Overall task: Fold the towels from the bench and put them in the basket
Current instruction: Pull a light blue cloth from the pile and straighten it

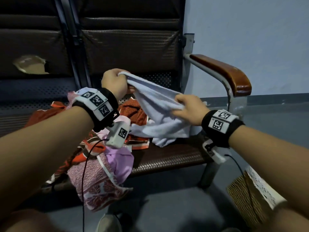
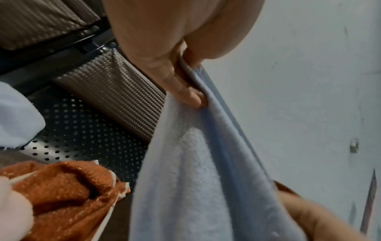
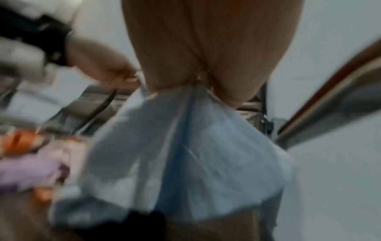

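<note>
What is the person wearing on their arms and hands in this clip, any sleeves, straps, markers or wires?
Both forearms are bare, with no sleeves or gloves. The left hand and right hand each carry a black wrist strap topped with white tiles printed with black square codes. A white camera box hangs under each wrist, the left one also coded, with a thin dark cable trailing down.

Dim, flat light; right wrist view blurred.

The pale blue towel (image 1: pixel 160 118) is soft terry cloth, the armrest (image 1: pixel 224 71) glossy wood, the bench seat (image 1: pixel 170 156) woven-textured.
</note>
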Demonstrator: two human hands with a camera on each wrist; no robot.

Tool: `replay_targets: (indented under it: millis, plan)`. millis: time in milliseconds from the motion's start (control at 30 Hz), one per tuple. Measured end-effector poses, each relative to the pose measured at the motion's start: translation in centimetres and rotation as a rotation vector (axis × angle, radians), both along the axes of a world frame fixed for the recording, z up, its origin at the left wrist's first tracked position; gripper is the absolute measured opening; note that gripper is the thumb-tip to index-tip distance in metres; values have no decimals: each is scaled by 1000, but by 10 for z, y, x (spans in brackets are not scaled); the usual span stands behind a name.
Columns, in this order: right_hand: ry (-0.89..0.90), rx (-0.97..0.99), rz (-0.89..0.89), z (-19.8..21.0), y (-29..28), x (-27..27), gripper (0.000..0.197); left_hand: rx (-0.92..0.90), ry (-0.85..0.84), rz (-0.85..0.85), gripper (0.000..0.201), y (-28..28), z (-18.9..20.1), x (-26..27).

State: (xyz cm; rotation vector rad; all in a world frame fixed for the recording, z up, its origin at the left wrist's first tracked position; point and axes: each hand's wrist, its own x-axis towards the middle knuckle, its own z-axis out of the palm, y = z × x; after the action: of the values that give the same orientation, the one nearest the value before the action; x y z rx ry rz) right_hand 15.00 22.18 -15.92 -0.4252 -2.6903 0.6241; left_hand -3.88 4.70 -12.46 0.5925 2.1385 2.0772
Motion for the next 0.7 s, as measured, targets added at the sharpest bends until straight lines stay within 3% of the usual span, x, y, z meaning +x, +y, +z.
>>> replay_targets:
  millis: [100, 200, 400, 500, 600, 700]
  plan:
    - [-191, 148, 10, -2, 5, 9, 33, 97, -83, -1, 32, 0, 6, -1]
    - [-290, 133, -53, -3, 9, 14, 54, 145, -91, -5, 31, -1, 10, 0]
    - [-184, -6, -3, 22, 16, 25, 61, 85, -8, 15, 40, -13, 17, -6]
    - [-149, 109, -18, 35, 23, 29, 49, 37, 7, 42, 35, -19, 21, -10]
    - [-109, 264, -118, 52, 25, 32, 29, -186, 217, 61, 36, -28, 24, -10]
    - [-11, 121, -203, 77, 26, 29, 27, -348, 463, -16, 27, -40, 28, -6]
